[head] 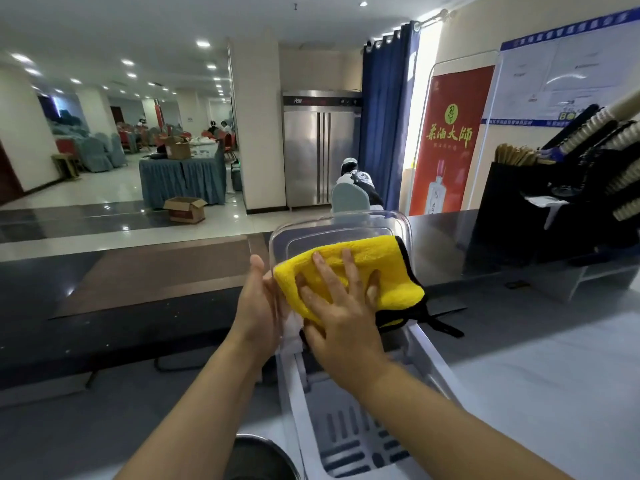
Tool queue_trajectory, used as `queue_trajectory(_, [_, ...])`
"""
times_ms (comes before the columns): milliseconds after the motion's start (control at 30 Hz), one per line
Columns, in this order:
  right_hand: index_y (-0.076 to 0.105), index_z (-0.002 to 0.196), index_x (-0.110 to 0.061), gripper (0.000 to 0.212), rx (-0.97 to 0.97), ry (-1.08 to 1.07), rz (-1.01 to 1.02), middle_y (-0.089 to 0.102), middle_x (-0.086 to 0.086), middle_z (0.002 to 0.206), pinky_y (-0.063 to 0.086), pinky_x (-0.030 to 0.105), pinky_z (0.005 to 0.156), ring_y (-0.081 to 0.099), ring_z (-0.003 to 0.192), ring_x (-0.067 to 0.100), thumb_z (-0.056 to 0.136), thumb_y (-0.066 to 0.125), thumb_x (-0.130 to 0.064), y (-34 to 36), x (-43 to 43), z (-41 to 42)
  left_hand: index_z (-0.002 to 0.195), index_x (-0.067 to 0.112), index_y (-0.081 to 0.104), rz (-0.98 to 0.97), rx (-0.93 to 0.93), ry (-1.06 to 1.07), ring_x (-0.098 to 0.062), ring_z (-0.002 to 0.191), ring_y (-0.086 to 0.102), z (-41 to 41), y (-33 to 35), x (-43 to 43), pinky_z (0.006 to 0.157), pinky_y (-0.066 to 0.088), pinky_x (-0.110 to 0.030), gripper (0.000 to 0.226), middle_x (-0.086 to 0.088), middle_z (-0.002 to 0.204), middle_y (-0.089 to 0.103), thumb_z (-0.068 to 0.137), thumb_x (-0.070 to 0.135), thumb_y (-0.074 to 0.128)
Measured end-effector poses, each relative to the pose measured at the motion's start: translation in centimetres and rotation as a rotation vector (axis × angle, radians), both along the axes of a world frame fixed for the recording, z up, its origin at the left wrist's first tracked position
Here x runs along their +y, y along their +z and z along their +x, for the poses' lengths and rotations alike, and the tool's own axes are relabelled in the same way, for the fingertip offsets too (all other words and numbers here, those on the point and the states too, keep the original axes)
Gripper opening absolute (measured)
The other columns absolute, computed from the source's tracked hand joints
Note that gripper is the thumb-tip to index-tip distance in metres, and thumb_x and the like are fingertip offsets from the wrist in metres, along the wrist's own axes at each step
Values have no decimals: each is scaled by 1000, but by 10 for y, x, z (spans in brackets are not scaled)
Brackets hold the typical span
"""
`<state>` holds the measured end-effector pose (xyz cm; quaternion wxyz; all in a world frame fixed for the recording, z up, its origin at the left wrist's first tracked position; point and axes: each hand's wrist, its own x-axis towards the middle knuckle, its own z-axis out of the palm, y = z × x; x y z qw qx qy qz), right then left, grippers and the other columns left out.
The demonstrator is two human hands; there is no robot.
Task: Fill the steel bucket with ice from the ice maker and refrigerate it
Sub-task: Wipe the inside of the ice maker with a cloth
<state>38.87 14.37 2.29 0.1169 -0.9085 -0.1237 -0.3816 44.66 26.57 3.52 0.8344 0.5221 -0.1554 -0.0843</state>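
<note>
Two hands, a left hand (pixel 258 306) and a right hand (pixel 341 317), share the table (pixel 554 341) with one yellow cloth (pixel 384 261), one clear lid (pixel 341 223), one ice maker (pixel 349 427) and one steel bucket (pixel 256 445). Beyond are one steel refrigerator (pixel 318 154) with two doors, one blue curtain (pixel 381 109), one red banner (pixel 450 140) and one crouching person (pixel 356 178). Cardboard boxes number two: a lower box (pixel 185 209) and an upper box (pixel 177 147).
</note>
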Motion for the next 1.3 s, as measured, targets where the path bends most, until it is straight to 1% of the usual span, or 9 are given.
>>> queue_trajectory(100, [58, 128, -32, 64, -7, 17, -127, 33, 1, 153, 24, 72, 100, 17, 143, 37, 69, 72, -13, -6, -4, -8, 117, 7, 64, 20, -1, -45, -38, 111, 61, 0, 0, 3, 91, 49, -49, 84, -23, 118, 64, 89, 68, 13])
queue_trajectory(233, [63, 121, -33, 60, -50, 47, -282, 48, 2, 143, 43, 60, 85, 42, 131, 37, 67, 71, -9, -12, -11, -20, 124, 4, 56, -7, -45, -140, -37, 114, 59, -5, 1, 4, 84, 54, -45, 86, -19, 125, 61, 84, 70, 18])
queue_trajectory(367, [68, 114, -30, 50, -19, 89, -321, 56, 1, 136, 49, 48, 70, 54, 117, 35, 68, 70, -9, -8, -16, -28, 126, 4, 53, -11, -80, -185, -31, 120, 55, -6, 1, 4, 85, 54, -38, 70, -17, 130, 59, 89, 58, 29])
queue_trajectory(533, [75, 93, -27, 39, 125, 211, -421, 68, -3, 116, 49, 44, 62, 62, 97, 35, 64, 70, -1, 10, -24, -41, 128, 3, 52, 6, -123, -179, -27, 126, 51, -7, 3, 7, 105, 39, -38, 72, -18, 132, 56, 85, 59, 35])
queue_trajectory(633, [76, 89, -23, 35, 310, 345, -395, 70, -4, 110, 48, 48, 69, 59, 93, 34, 66, 62, -1, 13, -19, -50, 129, 1, 51, 19, -144, -177, -28, 127, 49, -5, 0, 7, 110, 35, -38, 72, -19, 133, 55, 88, 58, 32])
queue_trajectory(767, [65, 121, -28, 53, 576, 386, -146, 53, -10, 137, 37, 39, 96, 43, 110, 28, 82, 51, 3, 5, -5, -48, 129, 2, 52, 23, -159, -181, -28, 127, 51, -4, -3, 7, 107, 40, -33, 72, -17, 131, 57, 90, 59, 31])
queue_trajectory(967, [61, 126, -29, 64, 787, 476, -138, 44, -16, 144, 24, 21, 96, 40, 116, 24, 81, 40, 12, 7, -12, -46, 126, 0, 53, 15, -186, -166, -30, 123, 53, -7, -3, 5, 106, 41, -35, 73, -18, 128, 60, 89, 59, 31])
queue_trajectory(1100, [67, 118, -24, 63, 915, 590, -175, 48, -14, 141, 23, 8, 93, 40, 123, 8, 78, 41, 16, 13, -23, -54, 126, -1, 53, 20, -210, -157, -30, 123, 54, -7, -4, 6, 110, 36, -39, 73, -18, 127, 60, 89, 58, 30])
queue_trajectory(1300, [72, 110, -12, 45, 913, 669, -167, 54, -4, 137, 36, 25, 103, 49, 123, 14, 82, 51, 16, 12, -29, -67, 123, -4, 54, 7, -220, -126, -31, 118, 57, -9, -5, 3, 102, 45, -37, 74, -16, 120, 65, 90, 58, 32])
